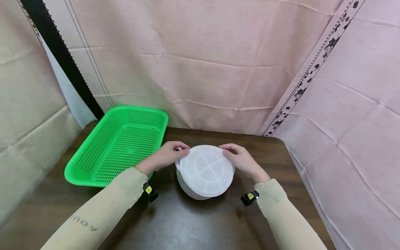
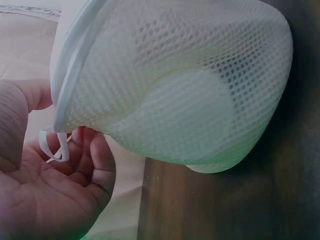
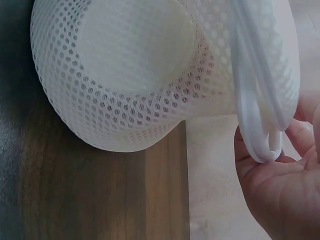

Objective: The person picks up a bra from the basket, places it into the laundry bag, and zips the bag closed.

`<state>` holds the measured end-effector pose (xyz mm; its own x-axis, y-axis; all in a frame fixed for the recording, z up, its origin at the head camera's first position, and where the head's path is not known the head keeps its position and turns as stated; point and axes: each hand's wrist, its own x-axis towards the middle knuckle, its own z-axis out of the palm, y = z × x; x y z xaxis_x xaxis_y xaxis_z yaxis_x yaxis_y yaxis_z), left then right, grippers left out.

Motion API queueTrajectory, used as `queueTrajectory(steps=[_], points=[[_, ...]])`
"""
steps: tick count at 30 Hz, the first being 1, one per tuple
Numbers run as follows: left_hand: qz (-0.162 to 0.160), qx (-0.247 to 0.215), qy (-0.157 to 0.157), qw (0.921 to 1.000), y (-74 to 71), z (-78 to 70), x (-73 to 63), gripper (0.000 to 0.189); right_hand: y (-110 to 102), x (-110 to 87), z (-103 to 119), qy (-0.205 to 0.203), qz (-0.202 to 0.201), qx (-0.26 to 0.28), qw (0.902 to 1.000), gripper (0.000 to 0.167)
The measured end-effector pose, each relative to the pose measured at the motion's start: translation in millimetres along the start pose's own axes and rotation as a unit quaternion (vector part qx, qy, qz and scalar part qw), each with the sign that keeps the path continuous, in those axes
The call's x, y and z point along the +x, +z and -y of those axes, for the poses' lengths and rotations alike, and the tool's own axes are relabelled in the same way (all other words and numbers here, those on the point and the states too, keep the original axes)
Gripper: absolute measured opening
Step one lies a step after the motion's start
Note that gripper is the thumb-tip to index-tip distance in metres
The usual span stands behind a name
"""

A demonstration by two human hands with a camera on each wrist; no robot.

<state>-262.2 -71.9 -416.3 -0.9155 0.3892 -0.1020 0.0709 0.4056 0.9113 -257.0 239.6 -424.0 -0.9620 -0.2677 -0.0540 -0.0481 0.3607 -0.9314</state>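
Note:
A round white mesh laundry bag (image 1: 207, 170) stands on the table with its flat, ribbed mesh top facing up. My left hand (image 1: 167, 156) pinches its upper left rim, thumb on top and fingers underneath. A small white loop (image 2: 64, 151) hangs from the rim beside those fingers in the left wrist view. On the opposite side, my right hand (image 1: 244, 162) pinches the upper right rim between thumb and fingers. White rim piping (image 3: 250, 125) forms a narrow loop by the right fingers. Through the mesh a pale rounded shape (image 3: 135, 45) shows inside; its kind is unclear.
A green perforated plastic basket (image 1: 70, 173) sits at the left of the dark wooden table (image 1: 193, 225), close to my left forearm. Pale pink cloth (image 1: 200, 69) hangs behind the table and along both sides.

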Motion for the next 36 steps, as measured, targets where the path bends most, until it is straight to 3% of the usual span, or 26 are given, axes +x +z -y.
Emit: queueTrajectory(steps=[10,14,18,27,36], points=[[0.066,0.102,0.004,0.9925,4.7,-17.6,17.4,0.039,3.4,5.6,6.9,0.017,0.001,0.02,0.9997,0.032],[0.105,0.119,0.009,0.9872,7.7,-22.6,17.1,0.039,6.2,5.3,9.7,0.023,0.009,0.034,0.9991,0.029],[0.117,0.119,0.008,0.986,9.6,-23.2,16.0,0.037,10.3,5.8,11.2,0.022,0.017,0.037,0.9989,0.03],[0.056,0.09,0.0,0.9944,17.1,-21.8,17.2,0.03,14.1,6.9,13.9,0.032,0.0,0.046,0.9984,0.031],[-0.021,0.059,-0.001,0.998,18.9,-21.3,16.1,0.024,8.1,7.2,13.0,-0.01,-0.025,0.012,0.9996,0.029]])
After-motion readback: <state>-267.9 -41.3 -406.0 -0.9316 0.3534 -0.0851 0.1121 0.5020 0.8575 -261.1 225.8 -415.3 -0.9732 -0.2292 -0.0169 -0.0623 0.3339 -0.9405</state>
